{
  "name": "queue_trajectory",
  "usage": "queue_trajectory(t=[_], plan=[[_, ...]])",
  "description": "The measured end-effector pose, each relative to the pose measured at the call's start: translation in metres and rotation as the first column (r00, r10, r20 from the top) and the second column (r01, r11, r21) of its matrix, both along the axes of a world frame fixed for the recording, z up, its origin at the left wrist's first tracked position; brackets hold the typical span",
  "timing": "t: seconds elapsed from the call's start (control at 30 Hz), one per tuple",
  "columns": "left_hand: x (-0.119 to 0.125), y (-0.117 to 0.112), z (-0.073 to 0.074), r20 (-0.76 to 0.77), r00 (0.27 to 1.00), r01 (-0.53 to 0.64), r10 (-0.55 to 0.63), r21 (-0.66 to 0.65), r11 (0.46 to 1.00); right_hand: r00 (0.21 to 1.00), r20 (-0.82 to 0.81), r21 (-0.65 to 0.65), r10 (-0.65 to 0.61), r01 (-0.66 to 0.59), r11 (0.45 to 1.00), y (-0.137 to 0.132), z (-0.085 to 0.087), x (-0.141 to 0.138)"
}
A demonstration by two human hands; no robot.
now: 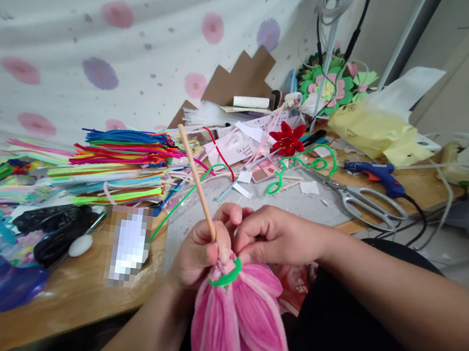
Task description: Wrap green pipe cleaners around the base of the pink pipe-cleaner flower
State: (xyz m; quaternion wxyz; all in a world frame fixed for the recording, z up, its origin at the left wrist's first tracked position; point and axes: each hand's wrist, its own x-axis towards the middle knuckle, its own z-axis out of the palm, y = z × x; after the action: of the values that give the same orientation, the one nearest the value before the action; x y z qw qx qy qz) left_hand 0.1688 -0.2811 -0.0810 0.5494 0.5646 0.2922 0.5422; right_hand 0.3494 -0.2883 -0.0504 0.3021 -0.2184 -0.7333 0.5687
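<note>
A pink fuzzy pipe-cleaner flower (237, 320) hangs upside down below my hands, its petals pointing toward me. A thin wooden stick (196, 179) rises from its base up and to the left. My left hand (199, 248) is closed around the flower's base and the stick. My right hand (273, 238) pinches a green pipe cleaner (226, 277) that is wrapped around the flower's base; a thin green strand trails off to the left toward the table.
Piles of coloured pipe cleaners (120, 157) cover the wooden table (72, 292) on the left. Farther back lie a red flower (286, 139), a curled green pipe cleaner (300, 164), scissors (361, 201), a blue glue gun (375, 174) and yellow bags (374, 130).
</note>
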Motion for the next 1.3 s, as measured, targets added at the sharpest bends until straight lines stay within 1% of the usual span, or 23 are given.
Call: queue_trajectory(t=[0.07,0.1,0.13,0.17,0.23,0.3,0.37,0.47,0.53,0.6,0.67,0.7,0.77,0.83,0.9,0.97,1.03,1.17,1.23,1.3], plan=[[0.004,0.000,0.003,-0.028,0.993,0.116,-0.117,-0.024,0.993,0.999,-0.044,-0.060,-0.005,0.003,0.998,0.000,-0.004,0.002],[0.006,0.000,0.004,-0.026,0.988,0.152,-0.153,-0.033,0.988,0.998,-0.067,-0.100,-0.006,-0.001,0.995,0.000,-0.006,0.002],[0.007,0.000,0.004,-0.010,0.986,0.165,-0.165,-0.041,0.986,0.996,-0.092,-0.146,-0.003,-0.010,0.989,0.001,-0.007,0.003],[0.009,0.000,0.005,0.011,0.984,0.178,-0.178,-0.051,0.983,0.992,-0.122,-0.194,0.012,-0.036,0.980,0.001,-0.008,0.003],[0.010,0.000,0.004,0.071,0.966,0.255,-0.250,-0.081,0.963,0.979,-0.193,-0.283,0.068,-0.122,0.951,0.002,-0.011,0.003],[0.012,0.000,0.002,0.148,0.924,0.369,-0.352,-0.107,0.923,0.961,-0.246,-0.344,0.127,-0.209,0.915,0.000,-0.013,0.003],[0.014,0.001,0.001,0.201,0.873,0.471,-0.444,-0.117,0.874,0.948,-0.286,-0.379,0.142,-0.248,0.892,-0.003,-0.017,0.002],[0.015,0.004,0.007,0.203,0.827,0.555,-0.525,-0.141,0.820,0.930,-0.362,-0.401,0.062,-0.215,0.890,-0.008,-0.025,-0.002],[0.015,0.007,0.014,0.161,0.825,0.564,-0.541,-0.194,0.802,0.913,-0.407,-0.401,-0.023,-0.156,0.903,-0.011,-0.030,-0.004],[0.012,0.010,0.021,0.087,0.833,0.550,-0.547,-0.241,0.800,0.895,-0.431,-0.402,-0.111,-0.081,0.912,-0.013,-0.034,-0.007],[0.010,0.013,0.026,0.010,0.830,0.542,-0.558,-0.250,0.802,0.879,-0.450,-0.398,-0.160,-0.037,0.917,-0.014,-0.034,-0.009],[0.008,0.014,0.028,-0.016,0.825,0.545,-0.565,-0.244,0.802,0.871,-0.465,-0.392,-0.162,-0.039,0.919,-0.015,-0.034,-0.011],[0.007,0.014,0.030,-0.023,0.817,0.554,-0.576,-0.241,0.797,0.853,-0.506,-0.377,-0.132,-0.081,0.923,-0.017,-0.031,-0.014],[0.006,0.013,0.031,0.014,0.819,0.557,-0.574,-0.261,0.788,0.825,-0.555,-0.370,-0.110,-0.126,0.920,-0.019,-0.028,-0.017],[0.006,0.012,0.032,0.047,0.828,0.549,-0.559,-0.277,0.789,0.816,-0.564,-0.389,-0.122,-0.133,0.912,-0.019,-0.026,-0.019],[0.006,0.012,0.031,0.042,0.837,0.534,-0.546,-0.280,0.798,0.831,-0.534,-0.426,-0.155,-0.107,0.898,-0.019,-0.026,-0.018],[0.004,0.014,0.030,0.012,0.851,0.508,-0.525,-0.268,0.819,0.851,-0.497,-0.448,-0.171,-0.083,0.890,-0.016,-0.026,-0.015],[0.000,0.016,0.033,-0.093,0.865,0.460,-0.493,-0.246,0.853,0.911,-0.396,-0.422,-0.118,-0.066,0.904,-0.009,-0.025,-0.001],[-0.002,0.017,0.039,-0.184,0.843,0.456,-0.506,-0.255,0.853,0.951,-0.302,-0.401,-0.065,-0.065,0.914,-0.005,-0.023,0.006],[-0.003,0.016,0.047,-0.322,0.798,0.437,-0.509,-0.272,0.857,0.981,-0.192,-0.357,-0.003,-0.067,0.932,-0.001,-0.020,0.012]])
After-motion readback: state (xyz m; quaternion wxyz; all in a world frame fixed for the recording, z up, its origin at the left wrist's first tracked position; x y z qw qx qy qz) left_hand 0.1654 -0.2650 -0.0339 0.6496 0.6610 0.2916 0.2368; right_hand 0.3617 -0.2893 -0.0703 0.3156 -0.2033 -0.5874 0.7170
